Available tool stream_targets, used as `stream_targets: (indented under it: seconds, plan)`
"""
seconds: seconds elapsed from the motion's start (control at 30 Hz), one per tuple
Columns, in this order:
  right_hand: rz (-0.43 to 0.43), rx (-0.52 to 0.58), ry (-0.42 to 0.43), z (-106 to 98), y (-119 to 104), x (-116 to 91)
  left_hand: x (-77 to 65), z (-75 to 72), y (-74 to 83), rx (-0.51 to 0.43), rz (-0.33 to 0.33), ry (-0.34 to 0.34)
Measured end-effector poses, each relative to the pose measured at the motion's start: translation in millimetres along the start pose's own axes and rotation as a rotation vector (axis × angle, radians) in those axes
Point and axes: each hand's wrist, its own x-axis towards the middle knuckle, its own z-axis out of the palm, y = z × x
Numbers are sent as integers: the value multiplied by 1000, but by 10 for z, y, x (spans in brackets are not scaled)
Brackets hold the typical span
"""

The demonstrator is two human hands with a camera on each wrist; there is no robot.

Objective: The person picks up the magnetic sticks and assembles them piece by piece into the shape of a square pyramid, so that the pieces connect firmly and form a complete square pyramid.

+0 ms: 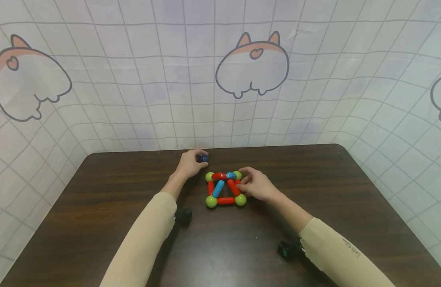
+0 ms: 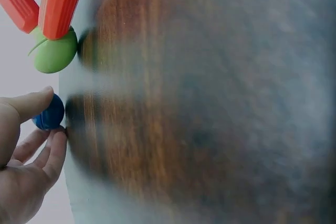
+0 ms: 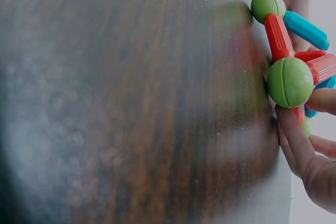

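Note:
A blue ball (image 1: 203, 158) is near the table's far edge, pinched between the thumb and fingers of my left hand (image 1: 189, 164). In the left wrist view the same blue ball (image 2: 51, 113) shows close to the tabletop. Just to its right stands a toy frame of magnetic rods and balls: green balls (image 1: 211, 201) at the corners, red rods (image 1: 226, 201) between them, and blue rods (image 1: 218, 188) leaning inward and up. At the frame's right side, my right hand (image 1: 257, 184) holds it by thumb and fingers, beside a green ball (image 3: 290, 83).
The dark wooden table (image 1: 98, 223) ends at a far edge, behind which hangs a white gridded cloth (image 1: 163, 79) with cartoon animals. Black wrist cameras (image 1: 289, 250) sit on both forearms, low over the tabletop.

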Motion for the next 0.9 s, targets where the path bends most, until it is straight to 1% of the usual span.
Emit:
stream_targets:
  seconds: [0.27, 0.47, 0.63, 0.77, 0.9]
  plan:
    - [4, 0, -4, 3, -27, 7, -107, -29, -4, -48, 17, -17]
    - [15, 2, -3, -8, -51, 6, -194, -43, 35, -103, 21, -8]
    - [25, 4, -8, -4, -59, -4, -300, -63, 120, -178, 48, -17]
    - [41, -2, 5, 7, -52, -8, -405, -92, 233, -233, 91, -17]
    - [51, -3, 10, 14, -61, -24, -509, -109, 339, -269, 119, -26]
